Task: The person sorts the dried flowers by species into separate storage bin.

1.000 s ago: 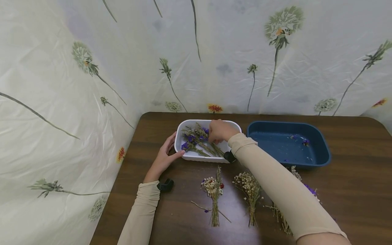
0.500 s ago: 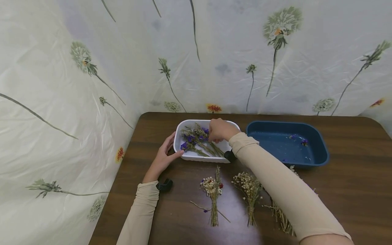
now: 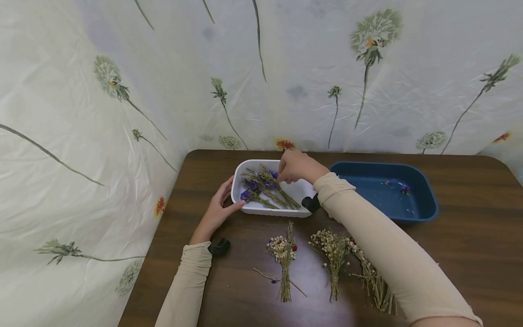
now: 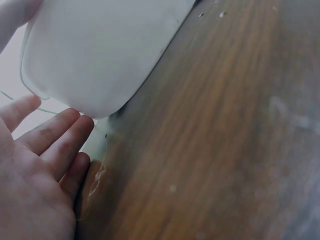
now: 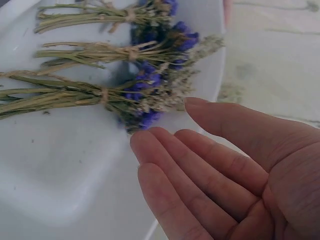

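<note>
1. Fingers (image 5: 167, 200) of your right hand (image 3: 298, 167) hold nothing: the right wrist view shows them loosely extended, thumb apart, just beside the heads of the nearest purple bunch (image 5: 104, 95). Whether a fingertip brushes it, you cannot tell.
2. Compared with half a second ago, that hand has risen a little over the white tray (image 3: 278, 212), and your forearm has shifted towards the blue tray (image 3: 376, 190). More of the bunch's stalks now show.
3. For the work in hand, that reads as a release: your bunch seems set down in the white tray, and your right hand seems free.
4. Two more tied bunches, the central one (image 5: 132, 52) and the outer one (image 5: 132, 16), lie beside it in the same tray. Heads point broadly left, stems towards the near right; you have left all three in place.
5. Your left hand (image 3: 217, 210) has not moved. Its fingers lie extended at the tray's left end, thumb touching the near rim, so it appears to steady rather than grip.
6. To your right, the blue tray holds a few purple bits (image 3: 405, 189).
7. Nearer you, the tabletop (image 3: 237, 281) carries a left bunch (image 3: 286, 259), a middle bunch (image 3: 333, 254) and a right bunch (image 3: 376, 281). Your shifted right sleeve (image 3: 380, 245) now uncovers more of the last.
</note>
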`<state>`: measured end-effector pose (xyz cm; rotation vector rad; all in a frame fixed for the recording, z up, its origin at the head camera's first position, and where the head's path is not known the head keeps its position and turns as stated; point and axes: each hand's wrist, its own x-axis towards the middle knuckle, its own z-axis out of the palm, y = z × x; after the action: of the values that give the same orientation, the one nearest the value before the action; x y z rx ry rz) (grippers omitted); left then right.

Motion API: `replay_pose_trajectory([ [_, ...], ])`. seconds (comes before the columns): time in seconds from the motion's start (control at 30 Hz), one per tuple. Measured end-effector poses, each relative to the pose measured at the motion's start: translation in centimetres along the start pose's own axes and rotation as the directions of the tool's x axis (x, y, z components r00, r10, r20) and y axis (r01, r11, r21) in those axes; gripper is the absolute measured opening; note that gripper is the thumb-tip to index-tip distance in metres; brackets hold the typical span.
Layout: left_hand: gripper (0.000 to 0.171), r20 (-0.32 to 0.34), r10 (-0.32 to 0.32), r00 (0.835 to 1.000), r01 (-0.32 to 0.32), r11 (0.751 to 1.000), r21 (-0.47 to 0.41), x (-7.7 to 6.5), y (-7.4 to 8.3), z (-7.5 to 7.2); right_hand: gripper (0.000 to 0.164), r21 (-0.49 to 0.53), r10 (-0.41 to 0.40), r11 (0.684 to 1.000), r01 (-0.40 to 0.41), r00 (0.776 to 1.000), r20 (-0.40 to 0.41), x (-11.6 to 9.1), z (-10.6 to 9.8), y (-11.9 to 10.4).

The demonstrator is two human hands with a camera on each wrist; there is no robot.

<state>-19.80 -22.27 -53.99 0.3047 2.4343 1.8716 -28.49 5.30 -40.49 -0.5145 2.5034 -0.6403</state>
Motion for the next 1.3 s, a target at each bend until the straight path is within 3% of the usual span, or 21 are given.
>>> replay_pose_trajectory([
  [0.3, 0.082, 0.000, -0.004, 1.000, 0.004, 1.000, -0.002, 0.0, 0.1, 0.0, 0.029, 0.043, -0.070, 0.996, 0.073, 0.996, -0.054, -1.8, -2.0, -0.1],
  [0.53, 0.084, 0.001, -0.006, 1.000, 0.006, 1.000, 0.008, 0.0, 0.2, -0.1, 0.036, 0.160, -0.029, 0.986, 0.040, 0.997, -0.067, -3.2, -3.5, 0.3],
  [0.73, 0.082, -0.003, -0.019, 1.000, 0.019, 1.000, 0.003, 0.0, 0.2, 0.0, 0.038, 0.215, -0.046, 0.974, 0.065, 0.995, -0.092, -5.1, -4.3, 0.8],
  [1.07, 0.080, -0.003, -0.020, 1.000, 0.020, 1.000, -0.012, -0.1, 0.1, 0.0, 0.039, 0.239, -0.070, 0.965, 0.110, 0.983, -0.169, -8.7, -4.8, 1.7],
  [1.3, 0.081, 0.004, -0.037, 0.999, 0.037, 0.999, -0.007, -0.1, 0.1, 0.0, 0.040, 0.196, -0.063, 0.974, 0.111, 0.970, -0.233, -11.1, -4.5, 2.3],
])
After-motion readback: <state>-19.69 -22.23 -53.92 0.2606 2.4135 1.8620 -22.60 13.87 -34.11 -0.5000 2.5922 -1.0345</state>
